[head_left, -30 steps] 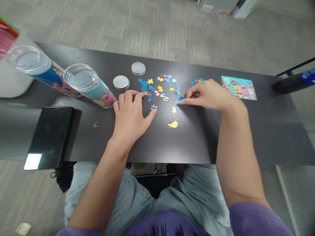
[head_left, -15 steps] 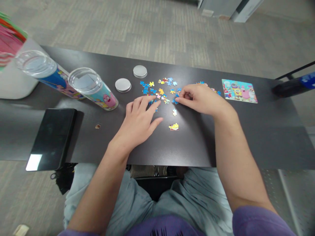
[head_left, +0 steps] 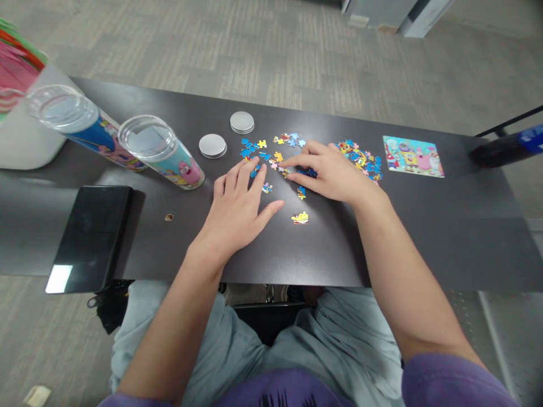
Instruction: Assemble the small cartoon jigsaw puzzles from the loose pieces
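Note:
Fingers spread, my left hand [head_left: 237, 206] rests on the dark table, its fingertips at some blue puzzle pieces [head_left: 255, 169] that it partly covers. My right hand [head_left: 328, 174] is over the middle of the scattered pieces, index finger and thumb apart, fingertips beside small pink-and-yellow pieces [head_left: 280, 168]. Blue pieces show under its fingers. Just below its thumb lies a blue-and-yellow piece [head_left: 301, 193]. Nearer to me is a yellow piece cluster [head_left: 300, 218]. Beyond the right hand spreads a heap of mixed pieces [head_left: 360, 158].
A colourful cartoon picture card [head_left: 413, 157] lies at the right, near a dark bottle [head_left: 504, 148]. On the left are two clear-topped cartoon canisters [head_left: 186, 169], round lids [head_left: 212, 145], a black tablet [head_left: 91, 237] and a white container [head_left: 34, 138].
My right hand has shifted left and opened its fingers, uncovering more of the heap. A blue-and-yellow piece now shows where a pale piece lay. My left hand has hardly moved.

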